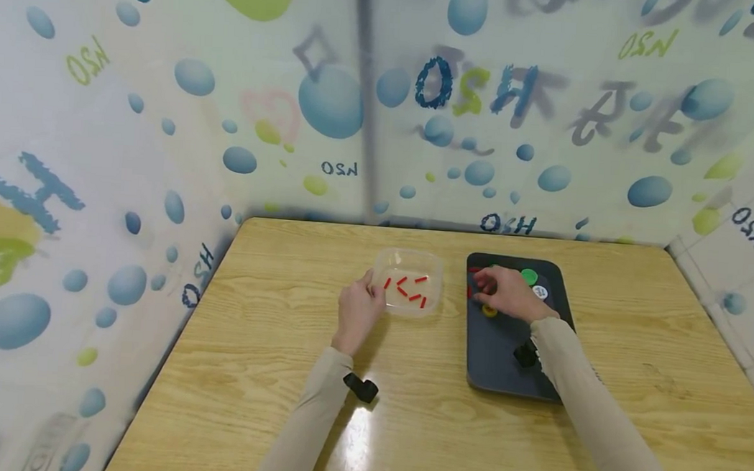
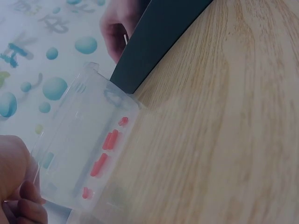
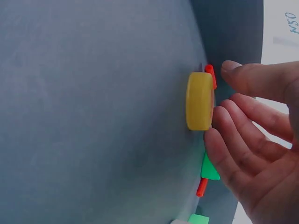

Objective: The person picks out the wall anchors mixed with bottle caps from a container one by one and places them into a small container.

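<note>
My left hand (image 1: 361, 305) grips the near-left wall of a clear plastic container (image 1: 410, 254); in the left wrist view its fingers curl at the rim. Several short red sticks (image 1: 415, 297) lie scattered on the container's floor. Over the left part of a dark tray (image 1: 499, 358), my right hand (image 1: 508, 292) hovers with thumb and fingers apart, holding nothing. A red stick (image 3: 211, 77) lies close to its thumb, against the tray's side. Beside the fingertips is a yellow round piece (image 3: 200, 101), partly in front of that stick.
Farther along the tray lie a green round cap (image 1: 529, 276), a white round piece (image 1: 540, 292) and another red stick (image 3: 202, 187) by a green piece (image 3: 210, 167). The wooden table (image 1: 248, 328) meets a patterned curtain-like wall (image 1: 384, 121) at the back.
</note>
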A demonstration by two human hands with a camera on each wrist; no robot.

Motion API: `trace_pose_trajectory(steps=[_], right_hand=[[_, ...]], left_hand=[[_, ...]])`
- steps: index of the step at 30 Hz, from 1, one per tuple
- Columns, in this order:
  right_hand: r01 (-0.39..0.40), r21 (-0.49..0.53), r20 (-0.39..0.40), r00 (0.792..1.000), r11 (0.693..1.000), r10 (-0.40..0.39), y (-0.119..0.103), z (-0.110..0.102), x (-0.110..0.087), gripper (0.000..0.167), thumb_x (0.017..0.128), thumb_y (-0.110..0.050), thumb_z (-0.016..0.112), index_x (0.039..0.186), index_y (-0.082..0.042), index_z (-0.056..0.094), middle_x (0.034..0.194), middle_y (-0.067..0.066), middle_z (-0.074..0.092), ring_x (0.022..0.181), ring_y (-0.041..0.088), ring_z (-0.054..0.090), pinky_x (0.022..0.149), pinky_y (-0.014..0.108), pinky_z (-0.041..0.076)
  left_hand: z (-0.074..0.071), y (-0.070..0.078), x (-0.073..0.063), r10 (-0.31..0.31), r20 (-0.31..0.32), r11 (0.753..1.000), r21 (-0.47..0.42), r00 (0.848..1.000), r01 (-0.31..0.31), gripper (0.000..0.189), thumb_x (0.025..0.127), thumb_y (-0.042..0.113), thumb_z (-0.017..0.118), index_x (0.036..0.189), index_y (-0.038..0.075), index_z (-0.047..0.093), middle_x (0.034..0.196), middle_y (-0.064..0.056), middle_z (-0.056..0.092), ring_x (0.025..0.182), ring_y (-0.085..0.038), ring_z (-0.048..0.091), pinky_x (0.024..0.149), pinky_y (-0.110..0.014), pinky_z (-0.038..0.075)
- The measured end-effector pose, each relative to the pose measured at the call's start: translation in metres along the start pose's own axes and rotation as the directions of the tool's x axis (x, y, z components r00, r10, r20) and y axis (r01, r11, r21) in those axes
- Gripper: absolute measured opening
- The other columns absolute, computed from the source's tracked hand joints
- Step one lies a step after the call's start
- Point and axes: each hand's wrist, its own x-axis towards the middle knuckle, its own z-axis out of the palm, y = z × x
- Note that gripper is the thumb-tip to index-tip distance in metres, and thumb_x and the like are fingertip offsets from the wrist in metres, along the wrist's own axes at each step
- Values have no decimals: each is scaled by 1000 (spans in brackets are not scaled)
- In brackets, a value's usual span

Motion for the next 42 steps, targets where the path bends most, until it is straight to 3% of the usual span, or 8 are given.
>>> trace_pose_trajectory(steps=[8, 24, 30, 42], right_hand=[[-9, -16, 35, 999, 1000, 10, 1, 4, 4, 35, 88, -9, 74, 119, 6, 66, 106, 18, 70, 94, 29, 68, 83, 46, 56], [60, -136, -23, 998, 989, -64, 5, 15, 5, 29, 86, -9, 75, 111, 5, 71, 98, 15, 67, 86, 27, 67, 79, 46, 56], [48, -127, -27, 998, 991, -51, 5, 15, 5, 27, 87, -8, 74, 111, 5, 71, 99, 16, 67, 86, 28, 67, 80, 46, 56], [-9, 15, -36, 999, 1000, 9, 3, 9, -2, 25, 92, -16, 69, 112, 0, 70, 100, 13, 71, 88, 23, 68, 80, 43, 57]], left_hand=[[0, 1, -1, 3, -13, 1000, 0, 1000, -3, 48, 84, 6, 54, 127, -10, 66, 52, 7, 35, 47, -5, 22, 43, -23, 21], [1, -1, 0, -13, 0, 1000, -21, 1000, 13, 48, 86, 6, 54, 130, -9, 64, 53, 7, 36, 45, -4, 26, 41, -22, 21], [1, 0, 0, -23, 8, 1000, -14, 1000, 23, 48, 86, 7, 54, 130, -9, 64, 54, 6, 37, 46, -6, 28, 41, -23, 22], [0, 3, -1, -30, -9, 999, -24, 999, 30, 48, 85, 7, 54, 129, -8, 65, 53, 5, 38, 47, -8, 28, 43, -24, 23]])
